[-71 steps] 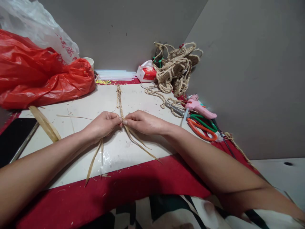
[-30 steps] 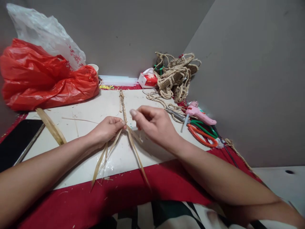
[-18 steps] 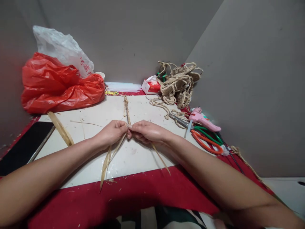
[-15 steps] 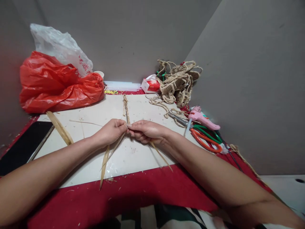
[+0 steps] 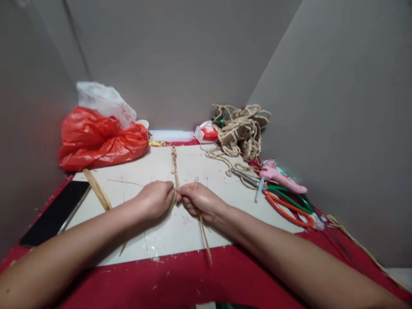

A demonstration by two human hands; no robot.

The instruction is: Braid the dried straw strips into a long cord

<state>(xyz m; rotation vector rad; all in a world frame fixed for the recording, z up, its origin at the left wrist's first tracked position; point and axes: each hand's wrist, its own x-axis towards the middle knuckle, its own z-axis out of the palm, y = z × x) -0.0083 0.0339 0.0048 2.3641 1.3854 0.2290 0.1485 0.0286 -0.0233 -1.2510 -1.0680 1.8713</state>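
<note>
A braided straw cord (image 5: pixel 175 167) runs down the white board (image 5: pixel 154 165) to where both hands meet. My left hand (image 5: pixel 158 198) is closed at its lower end, back of the hand up, and a strand tip pokes out below the wrist. My right hand (image 5: pixel 199 198) pinches the cord's end from the other side, thumb on top. From under its fingers a dry straw strand (image 5: pixel 205 240) hangs toward the board's front edge. The exact crossing of the strands is hidden by the fingers.
Left are a black phone (image 5: pixel 56 213), a flat straw strip (image 5: pixel 97 189) and a red plastic bag (image 5: pixel 103 139). Scissors (image 5: pixel 288 208), a pink glue gun (image 5: pixel 280 176) and a heap of straw rope (image 5: pixel 240 133) lie right. A tissue pack (image 5: pixel 206 132) stands at the back.
My left hand has turned over, its back now up, and its hanging strands are mostly hidden behind the forearm. My right hand keeps its pinch. The whole view has shifted with the head.
</note>
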